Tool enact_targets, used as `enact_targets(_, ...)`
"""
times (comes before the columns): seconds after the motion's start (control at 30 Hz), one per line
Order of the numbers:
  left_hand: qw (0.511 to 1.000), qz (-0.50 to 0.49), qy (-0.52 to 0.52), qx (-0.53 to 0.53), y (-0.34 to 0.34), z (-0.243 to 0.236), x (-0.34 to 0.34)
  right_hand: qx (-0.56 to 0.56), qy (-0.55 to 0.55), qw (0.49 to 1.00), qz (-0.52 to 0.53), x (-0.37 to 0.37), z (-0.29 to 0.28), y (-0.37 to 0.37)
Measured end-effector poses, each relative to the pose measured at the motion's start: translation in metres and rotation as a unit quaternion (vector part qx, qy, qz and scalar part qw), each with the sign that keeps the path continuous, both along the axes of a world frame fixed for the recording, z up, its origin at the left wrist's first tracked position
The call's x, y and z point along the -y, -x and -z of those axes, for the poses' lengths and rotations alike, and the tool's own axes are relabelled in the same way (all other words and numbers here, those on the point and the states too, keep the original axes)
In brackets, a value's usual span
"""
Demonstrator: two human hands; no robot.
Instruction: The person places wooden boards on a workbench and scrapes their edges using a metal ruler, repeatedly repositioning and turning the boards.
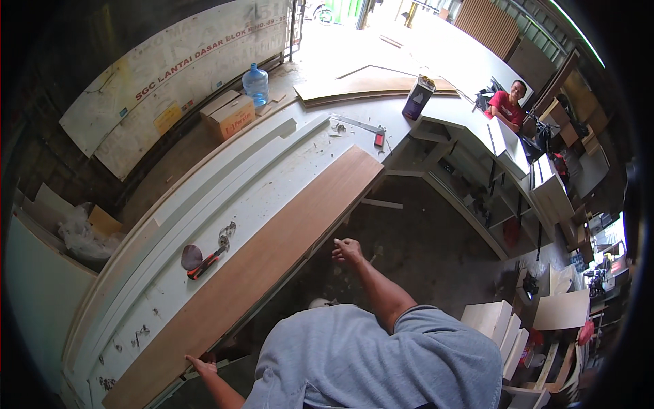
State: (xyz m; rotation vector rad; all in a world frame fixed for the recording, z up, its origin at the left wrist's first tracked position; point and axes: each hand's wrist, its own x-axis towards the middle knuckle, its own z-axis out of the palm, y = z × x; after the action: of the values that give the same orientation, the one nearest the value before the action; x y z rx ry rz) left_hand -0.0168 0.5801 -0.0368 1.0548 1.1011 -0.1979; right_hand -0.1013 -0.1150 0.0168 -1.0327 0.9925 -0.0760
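Note:
A long brown wooden board lies along the near edge of a white workbench top. At the board's lower end, my left hand grips its near edge, with a digit on the top face and the other fingers partly hidden below. My right hand hangs over the floor beside the board, apart from it. Its fingers are curled, and whatever may be in them is hidden. Beyond the board lie an orange-and-black handled tool, a dark round disc and curled wood shavings.
A try square and a dark can stand toward the bench's far end, near stacked panels. Open cabinet frames border the right. A blue water jug and cardboard box are behind. A person in red sits far right.

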Motion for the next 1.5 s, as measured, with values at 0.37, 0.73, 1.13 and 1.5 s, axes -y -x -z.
enact_targets(0.37,0.959,0.223,-0.021,-0.174,0.147,0.011,0.147,-0.014,0.211,0.954,0.214,0.243,-0.004,-0.004)
enact_targets(0.73,0.850,0.504,-0.123,-0.090,0.174,-0.139,0.462,-0.237,0.527,0.812,0.079,0.491,0.013,-0.173)
enact_targets(1.13,0.896,0.358,-0.200,-0.169,0.164,-0.135,0.507,-0.281,0.450,0.847,-0.025,0.516,-0.051,-0.226)
enact_targets(1.5,0.793,0.548,-0.265,0.011,0.199,-0.086,0.482,0.324,-0.167,0.929,0.072,0.475,-0.134,-0.096)
